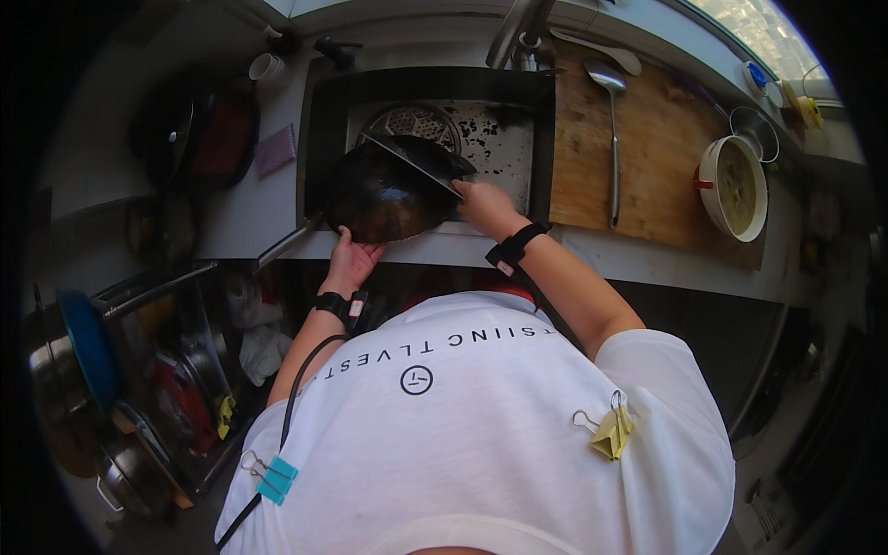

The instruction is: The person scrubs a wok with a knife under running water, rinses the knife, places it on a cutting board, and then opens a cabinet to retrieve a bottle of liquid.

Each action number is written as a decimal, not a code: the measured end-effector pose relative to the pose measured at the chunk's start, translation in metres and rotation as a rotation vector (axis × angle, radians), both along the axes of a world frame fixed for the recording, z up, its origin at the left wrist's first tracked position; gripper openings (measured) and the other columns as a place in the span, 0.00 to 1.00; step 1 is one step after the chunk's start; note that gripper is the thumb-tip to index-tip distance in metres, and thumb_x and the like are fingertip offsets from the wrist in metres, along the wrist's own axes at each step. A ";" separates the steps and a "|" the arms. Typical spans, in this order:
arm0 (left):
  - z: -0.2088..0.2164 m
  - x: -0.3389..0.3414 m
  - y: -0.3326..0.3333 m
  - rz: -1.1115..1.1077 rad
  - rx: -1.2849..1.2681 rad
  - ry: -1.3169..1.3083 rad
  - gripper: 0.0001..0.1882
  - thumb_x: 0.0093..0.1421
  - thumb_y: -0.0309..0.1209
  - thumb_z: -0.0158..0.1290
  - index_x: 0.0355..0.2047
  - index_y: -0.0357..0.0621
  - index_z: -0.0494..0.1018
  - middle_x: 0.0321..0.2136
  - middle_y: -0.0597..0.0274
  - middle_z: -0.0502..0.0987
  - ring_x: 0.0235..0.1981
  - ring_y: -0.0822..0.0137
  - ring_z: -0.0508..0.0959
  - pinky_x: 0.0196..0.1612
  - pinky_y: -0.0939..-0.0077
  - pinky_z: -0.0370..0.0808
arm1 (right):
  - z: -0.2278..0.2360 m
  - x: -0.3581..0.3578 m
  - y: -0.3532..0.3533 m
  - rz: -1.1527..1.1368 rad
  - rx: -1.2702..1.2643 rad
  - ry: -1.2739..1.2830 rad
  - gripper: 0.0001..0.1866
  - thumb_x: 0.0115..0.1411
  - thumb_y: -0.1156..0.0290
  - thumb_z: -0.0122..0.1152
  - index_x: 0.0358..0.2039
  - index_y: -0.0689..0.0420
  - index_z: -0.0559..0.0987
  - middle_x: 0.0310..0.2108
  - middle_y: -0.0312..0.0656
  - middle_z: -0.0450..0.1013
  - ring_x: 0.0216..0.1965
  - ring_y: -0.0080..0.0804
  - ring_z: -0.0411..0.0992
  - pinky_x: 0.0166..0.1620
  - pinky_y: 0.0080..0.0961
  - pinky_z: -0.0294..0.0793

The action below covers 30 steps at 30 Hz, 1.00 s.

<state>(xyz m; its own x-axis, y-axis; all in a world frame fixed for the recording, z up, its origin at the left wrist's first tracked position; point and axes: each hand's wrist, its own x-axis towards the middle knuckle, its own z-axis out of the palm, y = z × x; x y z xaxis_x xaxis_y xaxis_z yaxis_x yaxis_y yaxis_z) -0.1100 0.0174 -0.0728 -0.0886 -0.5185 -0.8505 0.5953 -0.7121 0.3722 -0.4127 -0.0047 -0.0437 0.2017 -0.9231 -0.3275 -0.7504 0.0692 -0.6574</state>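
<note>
A dark wok [384, 199] lies in the sink [541, 139], its rounded, blackened underside turned up. Its handle [289, 242] sticks out over the sink's front left edge. My left hand [354, 259] grips the wok's near rim, thumb on the outside. In my right hand [488, 209] is a knife [412, 159], seen nearly edge-on, its long straight blade lying across the wok's underside. Fingers hide the knife's handle. Whether the blade presses on the metal, I cannot tell. Black flakes [490, 134] are scattered over the sink bottom beside the wok.
Behind the wok sits a round perforated metal disc [416, 122], below the faucet [518, 37]. To the right, a wooden cutting board [573, 157] bears a long metal spoon [614, 148] and a white bowl [740, 190]. A pink sponge-like pad [276, 151] and a dark pot [176, 134] stand left.
</note>
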 end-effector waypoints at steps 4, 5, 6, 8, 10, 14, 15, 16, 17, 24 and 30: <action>0.001 0.002 0.002 -0.016 -0.032 0.040 0.32 0.66 0.55 0.41 0.59 0.44 0.61 0.57 0.53 0.69 0.59 0.54 0.67 0.64 0.56 0.60 | 0.037 0.029 0.015 0.153 -0.121 -0.022 0.14 0.53 0.73 0.53 0.41 0.55 0.76 0.28 0.50 0.77 0.33 0.51 0.76 0.34 0.45 0.74; 0.001 0.002 0.002 -0.019 -0.075 0.100 0.32 0.65 0.55 0.42 0.59 0.44 0.61 0.57 0.53 0.69 0.59 0.54 0.67 0.64 0.55 0.60 | 0.043 0.035 0.017 0.187 -0.142 -0.062 0.14 0.53 0.73 0.53 0.42 0.55 0.76 0.28 0.50 0.77 0.32 0.50 0.76 0.33 0.45 0.74; 0.002 0.003 0.003 -0.041 -0.138 0.162 0.32 0.65 0.54 0.43 0.59 0.44 0.61 0.57 0.54 0.69 0.59 0.54 0.67 0.63 0.55 0.61 | 0.047 0.041 0.018 0.236 -0.132 -0.094 0.15 0.53 0.73 0.53 0.42 0.55 0.76 0.27 0.50 0.76 0.32 0.50 0.76 0.33 0.45 0.74; 0.002 0.004 0.005 -0.059 -0.194 0.194 0.33 0.64 0.55 0.41 0.60 0.43 0.60 0.57 0.54 0.68 0.59 0.54 0.67 0.63 0.54 0.61 | 0.050 0.050 0.020 0.283 -0.138 -0.038 0.15 0.54 0.72 0.53 0.43 0.54 0.76 0.26 0.49 0.77 0.31 0.49 0.76 0.32 0.45 0.74; 0.002 0.003 0.006 -0.067 -0.203 0.154 0.36 0.65 0.58 0.36 0.62 0.43 0.57 0.59 0.53 0.66 0.60 0.52 0.65 0.63 0.52 0.61 | 0.048 0.052 0.022 0.314 -0.140 0.002 0.17 0.54 0.73 0.52 0.45 0.54 0.76 0.26 0.48 0.77 0.29 0.49 0.76 0.31 0.44 0.74; 0.002 0.000 0.007 -0.028 -0.140 0.061 0.35 0.66 0.57 0.36 0.62 0.42 0.57 0.58 0.53 0.66 0.59 0.51 0.66 0.62 0.52 0.62 | 0.036 0.036 0.022 0.353 -0.212 0.108 0.22 0.55 0.73 0.51 0.51 0.53 0.74 0.25 0.47 0.77 0.27 0.47 0.76 0.29 0.42 0.74; 0.001 -0.001 0.006 -0.007 -0.111 0.039 0.35 0.66 0.57 0.36 0.62 0.42 0.57 0.58 0.53 0.66 0.59 0.51 0.67 0.62 0.52 0.62 | 0.033 0.029 0.021 0.373 -0.247 0.149 0.23 0.55 0.73 0.50 0.53 0.53 0.74 0.25 0.46 0.77 0.27 0.47 0.76 0.29 0.42 0.74; 0.001 -0.002 0.005 0.020 -0.070 0.006 0.35 0.66 0.57 0.36 0.62 0.42 0.57 0.58 0.53 0.67 0.58 0.51 0.67 0.62 0.52 0.62 | 0.029 0.021 0.018 0.357 -0.231 0.172 0.24 0.55 0.73 0.50 0.54 0.54 0.73 0.25 0.46 0.77 0.27 0.46 0.76 0.28 0.42 0.74; 0.001 -0.002 0.004 0.008 -0.058 0.004 0.35 0.66 0.57 0.35 0.62 0.42 0.57 0.58 0.53 0.67 0.58 0.51 0.67 0.62 0.52 0.62 | 0.026 0.013 0.013 0.342 -0.230 0.186 0.25 0.55 0.74 0.50 0.55 0.54 0.72 0.25 0.46 0.77 0.27 0.46 0.76 0.28 0.41 0.74; 0.003 0.001 0.006 -0.023 -0.048 0.054 0.32 0.68 0.54 0.34 0.62 0.44 0.57 0.59 0.52 0.66 0.59 0.52 0.66 0.62 0.55 0.63 | 0.023 0.015 0.008 0.331 -0.173 0.210 0.27 0.53 0.73 0.53 0.57 0.53 0.71 0.23 0.48 0.76 0.26 0.47 0.76 0.29 0.41 0.74; 0.006 -0.001 0.003 -0.025 -0.045 0.033 0.32 0.68 0.55 0.35 0.62 0.45 0.58 0.59 0.52 0.66 0.59 0.53 0.67 0.59 0.56 0.66 | 0.031 0.011 -0.014 0.292 -0.156 0.201 0.25 0.54 0.72 0.54 0.55 0.52 0.73 0.26 0.48 0.77 0.28 0.48 0.77 0.30 0.41 0.76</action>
<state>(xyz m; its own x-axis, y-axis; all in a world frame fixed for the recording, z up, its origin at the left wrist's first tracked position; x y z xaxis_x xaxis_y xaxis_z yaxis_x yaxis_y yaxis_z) -0.1114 0.0208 -0.0670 -0.1299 -0.5534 -0.8227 0.5901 -0.7100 0.3844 -0.4016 -0.0190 -0.0123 0.4099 -0.8781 -0.2469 -0.8384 -0.2560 -0.4812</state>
